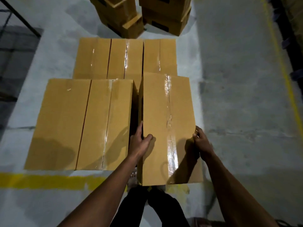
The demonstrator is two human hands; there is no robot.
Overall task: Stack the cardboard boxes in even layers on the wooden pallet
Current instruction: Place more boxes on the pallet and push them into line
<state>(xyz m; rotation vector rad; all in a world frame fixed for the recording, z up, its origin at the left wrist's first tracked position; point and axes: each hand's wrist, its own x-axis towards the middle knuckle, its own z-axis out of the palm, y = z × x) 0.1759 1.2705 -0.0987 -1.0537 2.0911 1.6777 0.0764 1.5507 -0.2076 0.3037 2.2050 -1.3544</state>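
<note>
A taped cardboard box (165, 115) sits at the near right of the stack, slightly higher and skewed against its neighbours. My left hand (139, 143) grips its left edge, fingers down in the gap beside the near-left boxes (82, 122) and thumb on top. My right hand (200, 141) grips its right edge. A lower row of three boxes (124, 58) lies behind. The wooden pallet is hidden under the boxes.
More cardboard boxes (141, 15) are piled on the floor at the back. A yellow floor line (49, 180) runs along the near side, another yellow line (285, 71) at the right. My legs stand just behind the held box. Grey concrete floor surrounds the stack.
</note>
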